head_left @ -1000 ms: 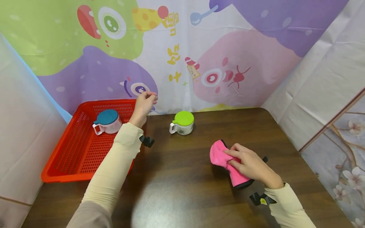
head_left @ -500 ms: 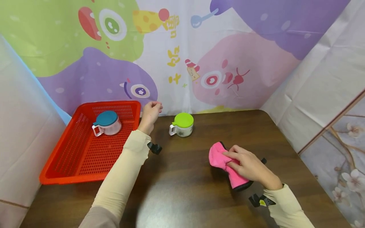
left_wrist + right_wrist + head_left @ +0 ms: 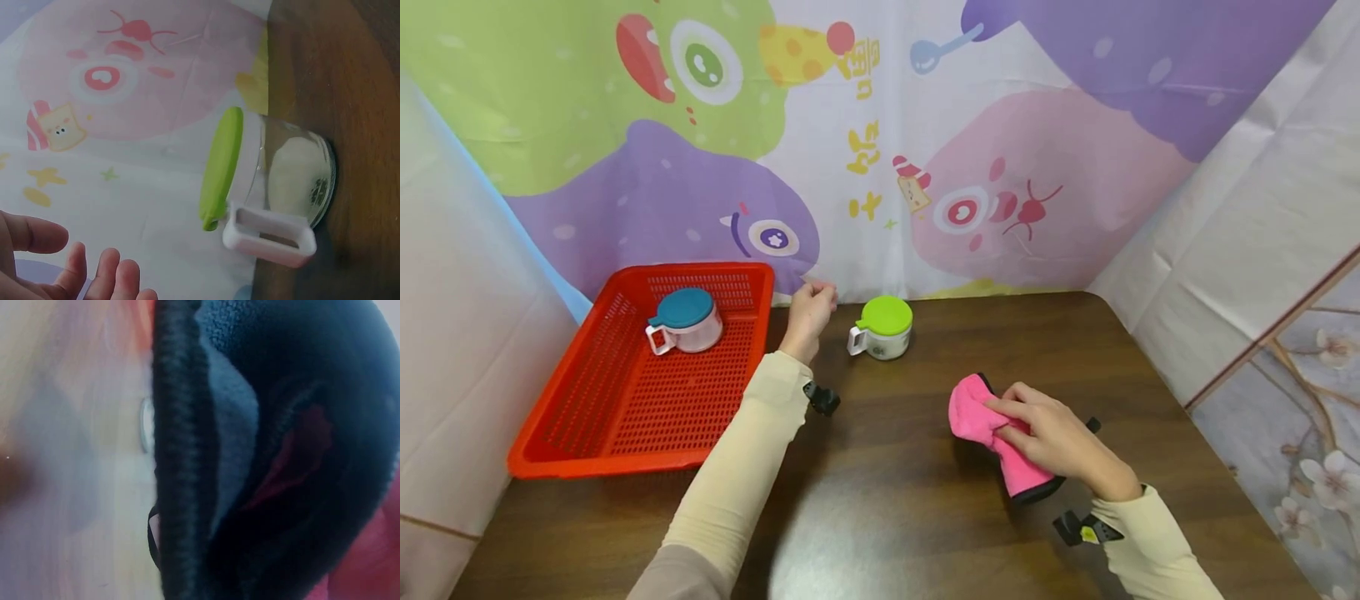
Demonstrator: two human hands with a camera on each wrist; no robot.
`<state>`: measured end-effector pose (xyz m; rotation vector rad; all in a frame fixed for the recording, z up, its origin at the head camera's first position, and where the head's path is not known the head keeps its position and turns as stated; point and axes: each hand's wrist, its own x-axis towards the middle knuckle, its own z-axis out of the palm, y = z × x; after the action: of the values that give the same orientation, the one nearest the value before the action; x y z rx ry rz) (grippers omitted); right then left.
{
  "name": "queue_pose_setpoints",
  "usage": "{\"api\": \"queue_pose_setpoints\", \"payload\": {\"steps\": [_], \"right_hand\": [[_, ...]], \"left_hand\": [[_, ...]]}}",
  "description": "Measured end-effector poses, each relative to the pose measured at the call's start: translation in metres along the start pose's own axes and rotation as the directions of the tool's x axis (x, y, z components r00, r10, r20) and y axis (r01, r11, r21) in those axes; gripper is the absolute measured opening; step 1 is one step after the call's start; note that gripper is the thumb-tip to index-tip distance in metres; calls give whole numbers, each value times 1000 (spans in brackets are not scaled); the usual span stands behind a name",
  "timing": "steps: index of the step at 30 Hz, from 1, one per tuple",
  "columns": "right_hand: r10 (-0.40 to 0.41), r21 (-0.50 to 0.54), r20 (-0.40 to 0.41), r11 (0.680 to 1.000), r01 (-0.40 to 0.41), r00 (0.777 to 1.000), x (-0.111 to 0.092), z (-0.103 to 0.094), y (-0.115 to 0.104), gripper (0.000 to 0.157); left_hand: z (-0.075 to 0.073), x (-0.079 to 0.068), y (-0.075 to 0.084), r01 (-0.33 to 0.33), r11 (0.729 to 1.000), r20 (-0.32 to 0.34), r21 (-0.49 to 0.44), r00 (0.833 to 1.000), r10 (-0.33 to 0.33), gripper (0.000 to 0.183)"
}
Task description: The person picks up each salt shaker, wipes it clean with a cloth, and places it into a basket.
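Observation:
My left hand (image 3: 811, 317) hovers just left of a clear glass seasoning jar (image 3: 886, 340) with a lime-green lid and a white handle. In the left wrist view its thumb and loosely bent fingers (image 3: 107, 270) hold nothing and stand apart from the jar's handle (image 3: 270, 234). With thumb and fingers my right hand (image 3: 1056, 433) pinches a folded pink cloth (image 3: 973, 410) that has black edging, over the right part of the table. Close up in the right wrist view, the black edge (image 3: 178, 450) of the cloth curves round a dark fold.
At the left stands a red perforated plastic basket (image 3: 561, 450). Inside it, near the back, sits a similar jar with a blue lid (image 3: 685, 308). A printed cartoon curtain (image 3: 850, 242) hangs right behind the brown wooden table (image 3: 880, 492).
My left hand has moved right and slightly down, from beside the basket's back corner toward the green-lidded jar. My right hand keeps its grip on the pink cloth, almost unmoved.

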<state>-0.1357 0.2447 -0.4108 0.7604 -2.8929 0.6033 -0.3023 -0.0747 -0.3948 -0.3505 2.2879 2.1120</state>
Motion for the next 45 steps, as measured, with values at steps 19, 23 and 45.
{"api": "queue_pose_setpoints", "payload": {"steps": [19, 23, 45], "right_hand": [[-6, -1, -9, 1000, 6, 1000, -3, 2, 2, 40], [-17, -2, -17, 1000, 17, 1000, -4, 2, 3, 39], [-3, -4, 5, 1000, 3, 1000, -4, 7, 7, 39]], "left_hand": [[10, 8, -35, 92, 993, -9, -69, 996, -93, 33], [11, 10, -44, 59, 998, -41, -14, 997, -59, 29], [22, 14, -76, 82, 997, 55, -17, 995, -81, 36]]}}
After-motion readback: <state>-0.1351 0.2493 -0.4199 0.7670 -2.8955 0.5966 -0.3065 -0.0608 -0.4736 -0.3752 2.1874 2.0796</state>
